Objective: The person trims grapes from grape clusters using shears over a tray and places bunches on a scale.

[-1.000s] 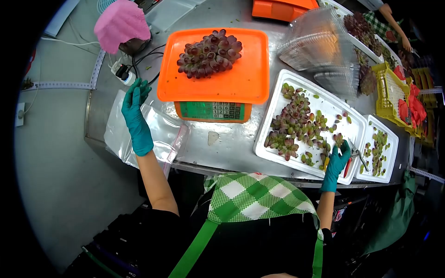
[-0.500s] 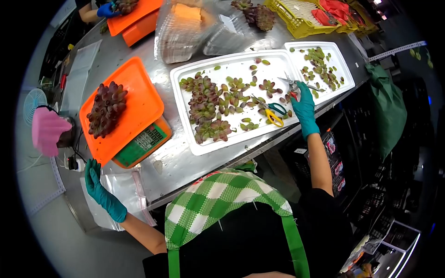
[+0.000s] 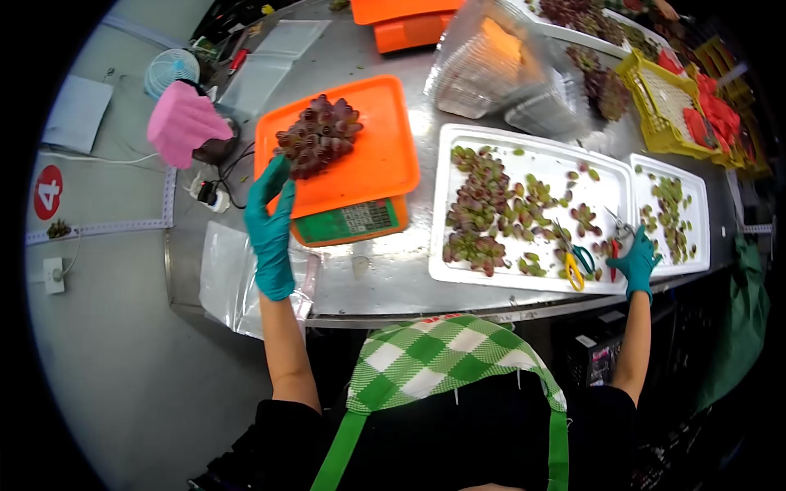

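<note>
My left hand [image 3: 270, 225], in a teal glove, reaches over the front left corner of the orange scale [image 3: 385, 123], its fingers apart beside the dark purple succulent [image 3: 318, 135] on the pan. Whether the fingertips touch the plant is unclear. My right hand [image 3: 637, 260], gloved too, is spread at the right end of the large white tray [image 3: 442, 196], next to red-handled pliers [image 3: 615, 250]. Yellow and teal scissors [image 3: 575, 270] lie in that tray among succulent rosettes [image 3: 483, 204] and loose leaves.
A smaller white tray [image 3: 700, 221] with leaves stands at the right. Behind are stacked clear plastic boxes [image 3: 483, 69], a yellow crate [image 3: 655, 106] and another orange scale [image 3: 405, 31]. Plastic bags [image 3: 237, 278] lie front left; a pink cloth [image 3: 184, 127] covers something.
The view has swung back to the left since half a second ago. My left hand has moved over the scale's edge toward the succulent. My right hand has opened beside the pliers.
</note>
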`<state>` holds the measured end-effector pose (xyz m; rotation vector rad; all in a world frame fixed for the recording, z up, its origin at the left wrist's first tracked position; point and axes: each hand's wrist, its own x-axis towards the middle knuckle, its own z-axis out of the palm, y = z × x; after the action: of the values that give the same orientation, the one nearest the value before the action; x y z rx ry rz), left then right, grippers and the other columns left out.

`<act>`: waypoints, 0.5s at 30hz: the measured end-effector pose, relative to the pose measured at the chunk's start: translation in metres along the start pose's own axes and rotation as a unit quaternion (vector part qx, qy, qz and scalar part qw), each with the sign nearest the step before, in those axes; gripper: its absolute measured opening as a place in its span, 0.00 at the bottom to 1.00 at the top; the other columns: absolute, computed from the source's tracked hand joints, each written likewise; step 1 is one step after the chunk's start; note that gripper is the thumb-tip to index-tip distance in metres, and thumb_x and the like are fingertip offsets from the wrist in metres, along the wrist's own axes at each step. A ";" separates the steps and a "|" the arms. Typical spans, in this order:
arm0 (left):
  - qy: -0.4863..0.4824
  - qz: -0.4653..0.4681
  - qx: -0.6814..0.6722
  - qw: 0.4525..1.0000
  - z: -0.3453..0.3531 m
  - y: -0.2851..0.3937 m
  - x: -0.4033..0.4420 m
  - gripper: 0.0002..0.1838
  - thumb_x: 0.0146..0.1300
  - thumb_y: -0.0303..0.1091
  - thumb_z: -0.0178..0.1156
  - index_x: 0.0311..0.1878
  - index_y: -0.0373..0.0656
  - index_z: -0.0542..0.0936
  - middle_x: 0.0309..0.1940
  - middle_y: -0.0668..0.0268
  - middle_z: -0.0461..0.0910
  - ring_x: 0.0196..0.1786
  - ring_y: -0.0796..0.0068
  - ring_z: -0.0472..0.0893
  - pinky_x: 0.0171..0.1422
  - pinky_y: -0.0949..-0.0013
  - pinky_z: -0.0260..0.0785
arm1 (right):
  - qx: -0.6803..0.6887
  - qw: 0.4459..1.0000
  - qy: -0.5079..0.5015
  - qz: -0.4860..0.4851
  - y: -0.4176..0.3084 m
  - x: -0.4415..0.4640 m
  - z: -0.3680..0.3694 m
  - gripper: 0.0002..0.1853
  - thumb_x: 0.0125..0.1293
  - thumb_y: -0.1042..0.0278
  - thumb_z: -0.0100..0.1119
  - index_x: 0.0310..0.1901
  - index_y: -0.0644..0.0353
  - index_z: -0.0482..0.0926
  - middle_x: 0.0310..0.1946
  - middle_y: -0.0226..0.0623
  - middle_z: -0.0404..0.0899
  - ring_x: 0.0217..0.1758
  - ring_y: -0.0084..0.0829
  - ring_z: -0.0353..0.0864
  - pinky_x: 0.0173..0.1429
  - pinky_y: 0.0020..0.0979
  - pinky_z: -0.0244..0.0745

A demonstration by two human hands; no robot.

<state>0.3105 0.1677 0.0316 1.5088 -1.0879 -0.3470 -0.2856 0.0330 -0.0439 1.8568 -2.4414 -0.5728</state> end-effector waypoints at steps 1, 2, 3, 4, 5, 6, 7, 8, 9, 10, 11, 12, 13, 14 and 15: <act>-0.006 0.055 0.052 0.997 0.008 0.004 0.006 0.24 0.52 0.24 0.60 0.54 0.39 0.69 0.49 0.63 0.72 0.50 0.72 0.73 0.57 0.71 0.63 | -0.007 1.000 -0.006 0.010 -0.003 -0.001 -0.001 0.65 0.23 0.49 0.73 0.65 0.53 0.41 0.57 0.42 0.59 0.61 0.40 0.58 0.64 0.56 0.41; -0.009 0.096 0.096 0.991 0.014 0.007 0.012 0.26 0.50 0.24 0.61 0.55 0.39 0.68 0.51 0.61 0.70 0.52 0.70 0.71 0.58 0.70 0.62 | 0.001 1.000 0.000 0.010 -0.005 -0.003 0.000 0.63 0.25 0.51 0.72 0.65 0.53 0.42 0.56 0.43 0.60 0.60 0.40 0.59 0.64 0.56 0.42; -0.011 0.137 0.138 0.981 0.021 0.010 0.020 0.28 0.48 0.25 0.62 0.55 0.40 0.67 0.54 0.60 0.67 0.54 0.68 0.69 0.58 0.69 0.61 | 0.009 1.000 0.008 0.011 -0.005 -0.002 0.002 0.61 0.27 0.52 0.72 0.64 0.53 0.44 0.54 0.43 0.61 0.59 0.41 0.60 0.64 0.55 0.42; -0.021 0.157 0.160 0.974 0.027 0.013 0.028 0.30 0.47 0.26 0.63 0.56 0.41 0.66 0.55 0.59 0.65 0.55 0.66 0.68 0.58 0.67 0.61 | 0.021 0.999 0.050 0.000 -0.005 -0.003 0.008 0.57 0.29 0.55 0.70 0.64 0.52 0.47 0.49 0.43 0.64 0.55 0.42 0.62 0.62 0.53 0.46; -0.031 0.176 0.181 0.967 0.034 0.018 0.037 0.32 0.45 0.28 0.64 0.57 0.42 0.66 0.56 0.57 0.63 0.57 0.63 0.66 0.59 0.66 0.60 | 0.027 0.995 0.091 -0.020 0.000 0.000 0.016 0.54 0.28 0.56 0.70 0.63 0.51 0.52 0.44 0.42 0.66 0.50 0.42 0.66 0.58 0.47 0.55; -0.040 0.196 0.202 0.959 0.039 0.022 0.046 0.34 0.44 0.29 0.66 0.58 0.43 0.65 0.57 0.56 0.61 0.58 0.61 0.64 0.59 0.65 0.60 | 0.020 0.996 0.088 -0.022 0.001 -0.003 0.012 0.52 0.28 0.57 0.69 0.62 0.52 0.54 0.42 0.42 0.66 0.47 0.41 0.67 0.54 0.44 0.59; -0.069 0.199 0.251 0.945 0.042 0.028 0.055 0.36 0.43 0.31 0.66 0.59 0.45 0.64 0.58 0.55 0.60 0.59 0.59 0.63 0.59 0.64 0.60 | 0.015 0.996 0.084 -0.023 0.003 -0.008 0.006 0.51 0.28 0.58 0.69 0.61 0.52 0.57 0.40 0.41 0.67 0.45 0.40 0.69 0.50 0.41 0.63; -0.098 0.202 0.298 0.928 0.044 0.033 0.065 0.38 0.42 0.34 0.67 0.59 0.46 0.63 0.58 0.55 0.59 0.59 0.58 0.62 0.59 0.63 0.59 | 0.059 0.993 0.098 -0.018 0.005 -0.009 0.008 0.48 0.28 0.60 0.68 0.59 0.53 0.59 0.39 0.42 0.68 0.42 0.39 0.70 0.44 0.38 0.67; -0.128 0.205 0.344 0.907 0.047 0.034 0.074 0.40 0.40 0.36 0.68 0.60 0.47 0.63 0.59 0.54 0.58 0.60 0.56 0.61 0.59 0.62 0.59 | 0.104 0.984 0.141 -0.009 0.007 -0.012 0.013 0.47 0.30 0.64 0.66 0.60 0.54 0.58 0.38 0.43 0.68 0.42 0.40 0.70 0.44 0.37 0.68; -0.157 0.235 0.405 0.870 0.051 0.031 0.084 0.42 0.39 0.44 0.67 0.61 0.50 0.61 0.60 0.52 0.57 0.60 0.52 0.60 0.59 0.59 0.57 | 0.228 0.961 0.150 -0.051 0.015 -0.009 0.026 0.45 0.32 0.67 0.64 0.60 0.55 0.58 0.38 0.42 0.68 0.42 0.39 0.71 0.46 0.37 0.68; -0.175 0.243 0.440 0.847 0.054 0.030 0.091 0.41 0.39 0.46 0.66 0.60 0.50 0.62 0.59 0.53 0.58 0.59 0.52 0.61 0.59 0.58 0.57 | 0.348 0.920 0.158 -0.090 0.019 -0.005 0.037 0.44 0.35 0.70 0.63 0.60 0.57 0.57 0.39 0.42 0.68 0.43 0.39 0.71 0.47 0.36 0.68; -0.194 0.251 0.473 0.822 0.058 0.029 0.096 0.40 0.40 0.47 0.65 0.60 0.50 0.63 0.59 0.53 0.59 0.59 0.51 0.62 0.59 0.58 0.58 | 0.492 0.860 0.109 -0.082 0.002 -0.020 0.021 0.39 0.41 0.76 0.58 0.60 0.59 0.57 0.43 0.41 0.68 0.47 0.36 0.71 0.50 0.35 0.68; -0.213 0.259 0.506 0.795 0.062 0.027 0.101 0.39 0.40 0.49 0.65 0.59 0.50 0.64 0.59 0.54 0.59 0.58 0.51 0.62 0.58 0.58 0.58 | 0.599 0.789 0.070 -0.120 -0.008 -0.025 0.016 0.36 0.46 0.80 0.54 0.61 0.60 0.56 0.47 0.40 0.68 0.49 0.32 0.70 0.51 0.33 0.67; -0.243 0.230 0.479 0.811 0.065 0.024 0.107 0.37 0.41 0.49 0.64 0.58 0.50 0.66 0.58 0.54 0.61 0.57 0.51 0.63 0.58 0.58 0.59 | 0.644 0.756 0.008 -0.114 -0.024 -0.036 0.001 0.35 0.47 0.81 0.53 0.61 0.60 0.56 0.47 0.40 0.69 0.49 0.30 0.70 0.52 0.31 0.67; -0.274 0.200 0.452 0.825 0.064 0.021 0.115 0.36 0.42 0.50 0.63 0.57 0.49 0.67 0.57 0.55 0.62 0.56 0.51 0.64 0.57 0.59 0.59 | 0.686 0.718 -0.054 -0.107 -0.042 -0.050 -0.020 0.35 0.48 0.81 0.51 0.61 0.61 0.55 0.46 0.40 0.70 0.49 0.28 0.71 0.53 0.28 0.66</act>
<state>0.3138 0.0409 0.0737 1.9733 -2.2012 0.0828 -0.2272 0.0643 -0.0279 2.3502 -2.8887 1.7214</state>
